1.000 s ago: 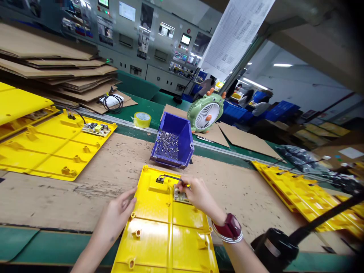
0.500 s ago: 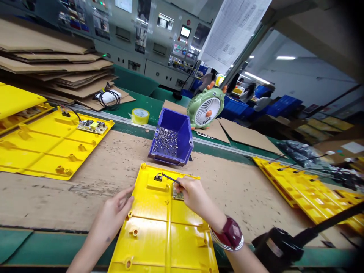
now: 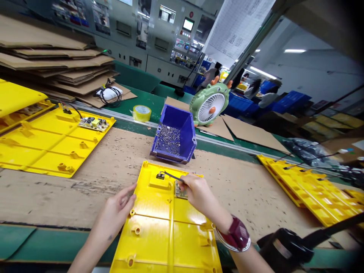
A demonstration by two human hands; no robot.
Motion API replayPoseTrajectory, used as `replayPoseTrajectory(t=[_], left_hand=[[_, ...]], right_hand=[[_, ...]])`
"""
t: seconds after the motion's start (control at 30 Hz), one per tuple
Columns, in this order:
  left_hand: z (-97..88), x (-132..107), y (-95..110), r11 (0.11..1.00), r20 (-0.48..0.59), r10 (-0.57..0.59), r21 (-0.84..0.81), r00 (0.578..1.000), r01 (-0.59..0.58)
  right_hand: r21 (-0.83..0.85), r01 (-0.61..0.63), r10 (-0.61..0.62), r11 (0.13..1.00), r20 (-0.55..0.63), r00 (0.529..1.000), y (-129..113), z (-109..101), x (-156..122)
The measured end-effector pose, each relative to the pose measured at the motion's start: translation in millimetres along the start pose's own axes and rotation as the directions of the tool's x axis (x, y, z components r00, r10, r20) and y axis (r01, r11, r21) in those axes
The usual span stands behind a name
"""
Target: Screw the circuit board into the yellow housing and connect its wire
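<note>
The right hand (image 3: 199,195) pinches a thin black wire (image 3: 173,177) above a small circuit board (image 3: 181,189) on a yellow plastic panel (image 3: 170,237), which lies on the table (image 3: 42,193). The left hand (image 3: 116,208) stays spread open just beside the panel's edge, as a second ago. Beyond, a tilted blue bin (image 3: 189,136) holds screws (image 3: 167,140).

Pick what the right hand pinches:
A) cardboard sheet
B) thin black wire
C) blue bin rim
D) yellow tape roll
B: the right hand pinches a thin black wire that runs across the yellow plastic panel to a small black connector.
</note>
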State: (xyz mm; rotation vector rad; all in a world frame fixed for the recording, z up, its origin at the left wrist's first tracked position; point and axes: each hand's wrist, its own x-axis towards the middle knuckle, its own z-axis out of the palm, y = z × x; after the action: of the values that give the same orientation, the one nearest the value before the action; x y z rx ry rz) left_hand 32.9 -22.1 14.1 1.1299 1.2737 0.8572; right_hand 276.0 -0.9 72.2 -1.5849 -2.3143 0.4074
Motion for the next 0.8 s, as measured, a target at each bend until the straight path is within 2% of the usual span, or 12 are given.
replayPoseTrajectory(t=[0.2, 0.4, 0.57, 0.7, 0.8], left_hand=[[0.9, 1, -3, 0.999, -0.01, 0.006, 0.032, 1.0, -0.006], [1.7, -2, 7, 1.0, -0.014, -0.013, -0.014, 1.0, 0.013], [0.3, 0, 3, 1.0, 0.003, -0.009, 0.017, 1.0, 0.009], [-1.9, 1, -8, 0.997, -0.012, 0.016, 0.082, 1.0, -0.015], [-2.8, 1, -11, 0.995, -0.026, 0.024, 0.101, 0.999, -0.022]], right_hand=[[-0.002, -0.003, 0.003, 1.0, 0.032, 0.999, 2, 1, 2], [-0.017, -0.003, 0.004, 1.0, 0.058, 0.998, 2, 2, 2], [0.011, -0.056, 0.055, 0.998, 0.067, 0.996, -4, -4, 3], [-0.074, -0.166, 0.165, 0.983, -0.016, 0.986, -5, -10, 4], [-0.151, -0.12, 0.114, 0.981, -0.05, 0.992, -2, -11, 4]])
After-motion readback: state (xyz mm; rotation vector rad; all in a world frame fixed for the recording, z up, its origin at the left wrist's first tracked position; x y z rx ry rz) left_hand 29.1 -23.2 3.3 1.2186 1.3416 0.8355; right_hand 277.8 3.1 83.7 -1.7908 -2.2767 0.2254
